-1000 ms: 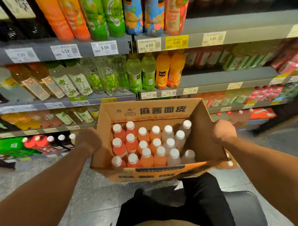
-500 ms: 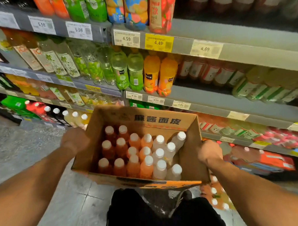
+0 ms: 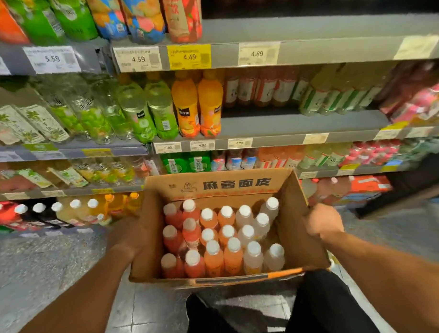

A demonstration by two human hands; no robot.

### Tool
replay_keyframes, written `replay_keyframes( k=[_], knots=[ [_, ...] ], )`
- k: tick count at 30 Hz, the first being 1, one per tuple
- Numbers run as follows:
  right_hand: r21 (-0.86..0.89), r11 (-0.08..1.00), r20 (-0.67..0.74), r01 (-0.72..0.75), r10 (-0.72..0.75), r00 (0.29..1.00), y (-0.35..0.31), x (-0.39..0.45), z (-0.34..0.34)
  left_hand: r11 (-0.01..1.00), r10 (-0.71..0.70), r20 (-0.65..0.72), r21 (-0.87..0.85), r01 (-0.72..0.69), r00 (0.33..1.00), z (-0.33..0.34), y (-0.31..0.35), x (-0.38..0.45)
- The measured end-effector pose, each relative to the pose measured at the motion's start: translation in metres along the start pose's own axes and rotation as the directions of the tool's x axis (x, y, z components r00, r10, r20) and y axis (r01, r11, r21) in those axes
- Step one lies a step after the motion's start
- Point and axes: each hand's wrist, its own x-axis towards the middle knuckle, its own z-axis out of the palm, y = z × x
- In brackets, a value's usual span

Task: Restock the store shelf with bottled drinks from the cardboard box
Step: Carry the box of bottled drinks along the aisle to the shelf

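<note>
Store shelf (image 3: 299, 125): It fills the wall behind the cardboard box. It has many rows of drinks, with price tags on the front edges. A big bare part sits above the box and a little to its right. That looks like a good place for new bottles.

Floor (image 3: 42, 267): Grey and speckled, under the box.

Cardboard box (image 3: 294, 228): It is open at the top and is held up in the air, in front of the low rows of the shelf. It is kept flat so the bottles stay standing up.

Bottled drinks (image 3: 223, 241): They stand close together inside the box, with white caps up. Red ones are on the box's left side, orange ones in the middle, pale ones on the right. None has been taken out yet, I think.

Left hand (image 3: 127, 238): It is on the left wall of the box, holding that side up. Its fingers are hidden, so I cannot tell how they grip.

Right hand (image 3: 322, 222): It is curled tight round the top edge of the box's right wall.

Both hands: They are far apart, one on each side, so the heavy box stays steady.
</note>
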Motion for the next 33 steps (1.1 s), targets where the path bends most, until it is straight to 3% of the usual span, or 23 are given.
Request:
replay_keyframes(
  k=[3,7,14,21,27,33],
  knots=[
    [0.032,0.998,-0.016,-0.057,0.058,0.998,0.019,0.005,0.023,0.997,0.003,-0.014,-0.08,-0.004,1.0,0.022,0.004,0.002],
    [0.04,0.997,-0.025,-0.07,0.071,0.997,0.046,0.035,0.06,0.997,0.068,-0.024,-0.044,-0.069,0.997,0.068,0.016,0.001],
    [0.008,0.999,0.006,0.035,-0.035,0.999,0.103,0.112,0.146,0.995,-0.097,-0.034,0.001,0.097,0.995,0.198,0.029,0.026],
    [0.008,0.998,-0.009,0.059,-0.059,0.998,0.143,0.185,0.222,0.997,-0.079,0.026,0.028,0.078,0.997,0.318,0.041,0.065],
    [-0.077,0.992,-0.019,0.103,-0.104,0.994,0.163,0.237,0.285,0.99,-0.141,0.045,0.028,0.139,0.989,0.384,0.048,0.09],
    [0.017,1.0,0.019,0.023,-0.023,1.0,0.175,0.261,0.33,0.984,-0.148,0.02,0.103,0.145,0.989,0.43,0.047,0.111]
  ],
)
